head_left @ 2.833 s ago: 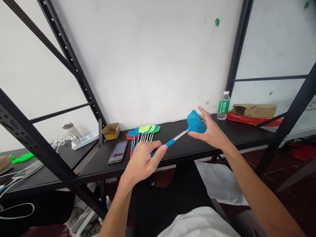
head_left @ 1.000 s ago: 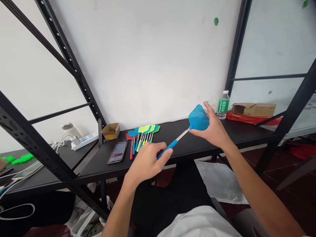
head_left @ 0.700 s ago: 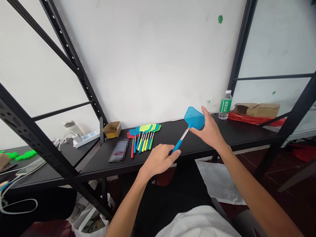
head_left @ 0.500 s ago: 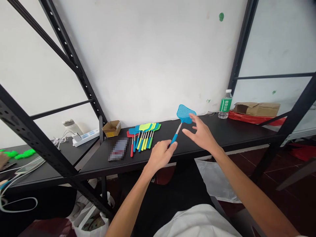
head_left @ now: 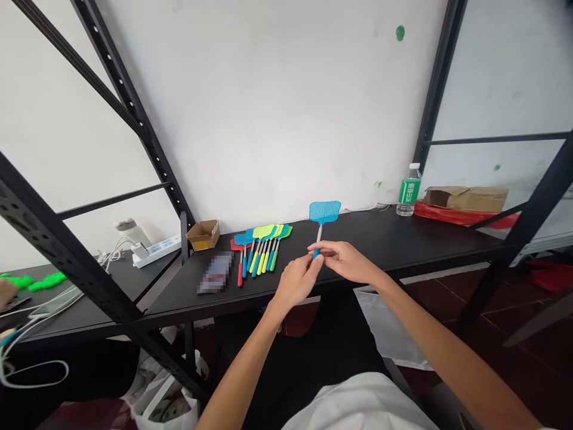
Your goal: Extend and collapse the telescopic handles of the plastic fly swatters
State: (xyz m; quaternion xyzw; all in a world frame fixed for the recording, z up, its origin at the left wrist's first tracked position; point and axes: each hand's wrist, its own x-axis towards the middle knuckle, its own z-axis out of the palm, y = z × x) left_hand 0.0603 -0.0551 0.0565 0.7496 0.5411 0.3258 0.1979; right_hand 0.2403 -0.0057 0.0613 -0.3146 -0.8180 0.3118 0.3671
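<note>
One black counter (head_left: 376, 236) spans the view, with one cardboard carton (head_left: 477, 199) on red plastic (head_left: 441, 215) at its far right corner. Left of its middle lies one row of swatters (head_left: 264, 232), about nine, with red, blue, yellow and green handles; their heads overlap toward the back edge, so the exact count cannot be told. One more, the blue swatter (head_left: 325, 212), is held up over the front edge near the middle, right of the row. Its head stands beyond both hands, toward the back edge, its metal shaft running down between them, nearly upright in view. Two hands meet at its blue handle: the left hand (head_left: 298, 279) is clamped on it, thumb along the near side; the right hand (head_left: 349, 261) reaches across, fingers curved and touching just above that thumb. Both forearms slant inward from below. One bottle (head_left: 408, 192) stands near the back edge at right; one small open box (head_left: 203, 237) sits at the far left corner, one phone (head_left: 215, 272) nearer the front.
</note>
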